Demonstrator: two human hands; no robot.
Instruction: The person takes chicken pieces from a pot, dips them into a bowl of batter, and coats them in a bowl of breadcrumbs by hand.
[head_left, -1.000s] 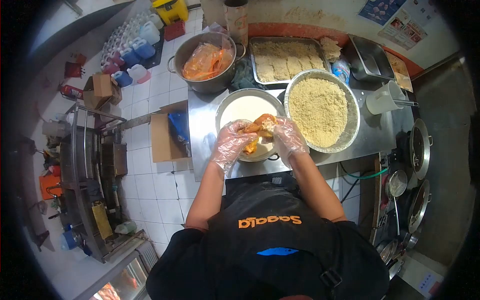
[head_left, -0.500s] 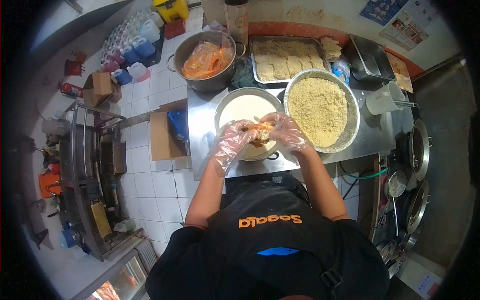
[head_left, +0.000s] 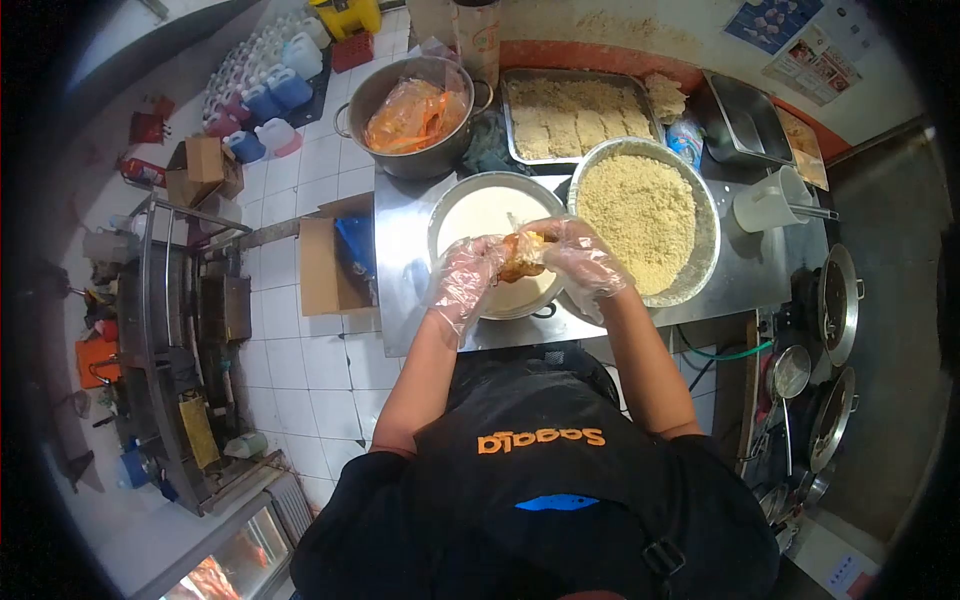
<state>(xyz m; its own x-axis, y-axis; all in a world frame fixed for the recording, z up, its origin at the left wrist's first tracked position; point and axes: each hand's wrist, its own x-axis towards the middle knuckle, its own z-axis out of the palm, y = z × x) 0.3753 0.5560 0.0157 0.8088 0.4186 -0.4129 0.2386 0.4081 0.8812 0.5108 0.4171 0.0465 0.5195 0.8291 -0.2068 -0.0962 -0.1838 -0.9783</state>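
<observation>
Both my hands wear clear plastic gloves and meet over a round metal bowl of white batter [head_left: 480,207]. Between them is an orange-brown piece of marinated meat [head_left: 519,262], with a pale yellowish part near the right fingers. My left hand [head_left: 468,278] is closed on its left side. On the other side, my right hand [head_left: 585,258] pinches it with bent fingers. The gloves partly hide the piece. Just right of my right hand stands a large metal bowl of pale breadcrumbs [head_left: 640,220].
Behind the bowls sits a metal tray of crumb-coated pieces [head_left: 570,122]. A deep pot [head_left: 415,165] at back left holds a plastic bag with orange contents. To the right are a white jug [head_left: 765,208] and an empty steel pan [head_left: 745,120]. A cardboard box [head_left: 325,270] stands left of the table.
The meat has turned in my hands and shows more of its brown side, slightly left of before. My left hand has shifted slightly right; my right hand still grips the piece.
</observation>
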